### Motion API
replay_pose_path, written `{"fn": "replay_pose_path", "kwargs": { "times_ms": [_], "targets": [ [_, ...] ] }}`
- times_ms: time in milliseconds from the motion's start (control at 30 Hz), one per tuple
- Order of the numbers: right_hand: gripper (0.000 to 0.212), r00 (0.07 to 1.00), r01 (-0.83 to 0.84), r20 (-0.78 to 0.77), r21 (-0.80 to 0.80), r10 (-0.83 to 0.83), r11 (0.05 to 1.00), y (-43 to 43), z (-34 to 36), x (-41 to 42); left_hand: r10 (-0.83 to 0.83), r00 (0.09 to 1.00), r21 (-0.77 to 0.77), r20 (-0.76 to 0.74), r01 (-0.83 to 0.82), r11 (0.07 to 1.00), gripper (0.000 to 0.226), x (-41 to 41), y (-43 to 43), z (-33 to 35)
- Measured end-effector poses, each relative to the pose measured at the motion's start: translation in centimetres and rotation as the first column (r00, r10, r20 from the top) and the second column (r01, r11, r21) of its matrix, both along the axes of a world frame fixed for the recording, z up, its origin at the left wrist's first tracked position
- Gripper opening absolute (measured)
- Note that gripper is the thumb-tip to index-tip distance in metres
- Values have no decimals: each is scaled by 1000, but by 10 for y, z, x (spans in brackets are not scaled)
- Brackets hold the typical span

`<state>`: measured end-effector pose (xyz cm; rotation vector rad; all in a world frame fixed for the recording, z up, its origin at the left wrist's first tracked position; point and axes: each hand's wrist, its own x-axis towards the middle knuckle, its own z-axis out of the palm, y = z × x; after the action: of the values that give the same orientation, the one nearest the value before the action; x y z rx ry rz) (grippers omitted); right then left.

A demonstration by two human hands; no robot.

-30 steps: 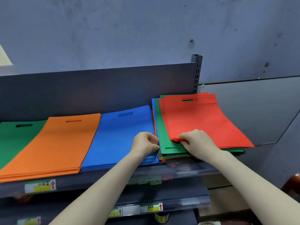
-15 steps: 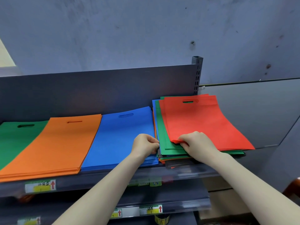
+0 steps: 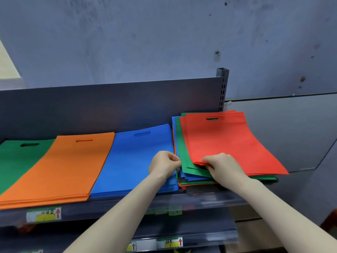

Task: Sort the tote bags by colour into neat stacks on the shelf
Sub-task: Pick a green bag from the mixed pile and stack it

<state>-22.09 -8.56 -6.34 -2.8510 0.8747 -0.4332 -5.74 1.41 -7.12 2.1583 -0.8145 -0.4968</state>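
Note:
Flat tote bags lie on the grey shelf (image 3: 113, 209). From the left: a green stack (image 3: 16, 161), an orange stack (image 3: 62, 167) and a blue stack (image 3: 135, 157). At the right end sits a mixed pile (image 3: 198, 181) of red, green, blue, orange and black bags, with red bags (image 3: 228, 141) on top and green bags (image 3: 184, 154) under them. My right hand (image 3: 222, 166) grips the near left corner of the red bags. My left hand (image 3: 164, 164) pinches the left edge of the mixed pile, over the blue stack's right side.
A grey back panel (image 3: 109, 105) rises behind the bags, ending in a slotted upright post (image 3: 222, 88) at the right. A lower shelf with price labels (image 3: 169, 241) runs beneath. The mixed pile overhangs the shelf's right end beside a grey wall panel (image 3: 291, 128).
Both hands stay at the mixed pile's near left corner. The pile's lower layers at the front edge show a little more fanned out. The view has tilted slightly.

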Motion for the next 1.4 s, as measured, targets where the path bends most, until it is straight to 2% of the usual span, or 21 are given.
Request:
{"fn": "replay_pose_path", "kwargs": {
  "times_ms": [67, 133, 167, 233, 300, 367, 467, 533, 667, 833, 967, 1067, 1200, 1333, 1400],
  "targets": [
    [28, 999, 11, 44, 20, -12, 1000, -1, -1, -1, -29, 997, -84, -71, 23, 996, 17, -2, -5, 6],
    [28, 994, 23, 103, 49, -27, 999, -2, -1, -1, -51, 963, -192, -265, -1, 981, 20, -6, -11, 15],
    [27, 990, 30, 133, 65, -38, 997, -2, -1, -1, -67, 933, -210, -354, -9, 978, 21, -9, -13, 19],
    [25, 979, 30, 197, 101, -49, 994, -3, 2, -1, -129, 902, -191, -411, 53, 980, 22, -14, -17, 20],
    [25, 969, 16, 242, 114, -43, 993, -1, 6, 0, -167, 908, -196, -384, 97, 976, 17, -19, -19, 17],
    [26, 963, 15, 267, 89, -38, 996, 1, 10, -1, -141, 932, -217, -335, 70, 974, 10, -14, -17, 19],
    [27, 949, 33, 311, 53, -47, 998, 2, 16, -5, -1, 970, -264, -245, -66, 962, 5, 14, -3, 32],
    [27, 947, 20, 318, 60, -38, 998, 2, 16, -5, 70, 959, -229, -276, -136, 964, 10, 33, 9, 35],
    [23, 967, -40, 256, 92, 15, 995, 7, 8, 6, -37, 929, -40, -369, 24, 999, 23, 26, 12, 24],
    [24, 986, -38, 166, 76, 25, 996, 5, 1, 10, -36, 991, -48, -125, 30, 998, 11, 19, 4, 13],
    [24, 988, 3, 153, 83, -16, 997, -2, 0, 5, -1, 1000, -25, 10, 2, 1000, 16, 39, 20, 27],
    [24, 987, 35, 154, 88, -49, 995, -6, -3, 4, 31, 999, -87, -30, -34, 996, 11, 57, 40, 38],
    [25, 991, 64, 109, 67, -71, 996, -9, -5, 4, 62, 990, -179, -123, -84, 980, 25, 74, 63, 44],
    [21, 995, 83, 45, 54, -85, 995, -4, -1, 6, 90, 984, -225, -152, -124, 966, 30, 83, 85, 47],
    [33, 995, 103, -21, 54, -102, 993, 1, 6, 8, 97, 982, -239, -164, -135, 962, 32, 87, 98, 47]
  ]
}}
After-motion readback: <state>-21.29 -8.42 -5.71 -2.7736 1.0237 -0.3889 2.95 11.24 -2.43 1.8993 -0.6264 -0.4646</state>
